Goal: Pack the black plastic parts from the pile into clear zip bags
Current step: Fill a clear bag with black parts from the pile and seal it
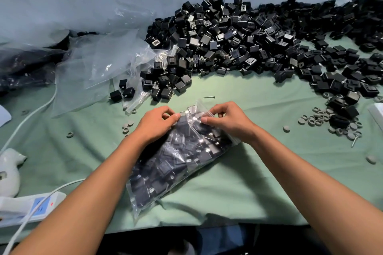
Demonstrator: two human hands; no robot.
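Centre frame, left hand [154, 123] and right hand [226, 119] each pinch the mouth of the full bag [178, 157] lying on the cloth, pile [238, 41] upper right: sealing step, next likely press the zip shut end to end.

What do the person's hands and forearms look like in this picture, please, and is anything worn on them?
Both arms are bare from the bottom edge of the picture to the fingertips: no sleeves, gloves, watch, rings or bands show. The left hand and right hand have short, unpainted nails. No markings or cables are on them.
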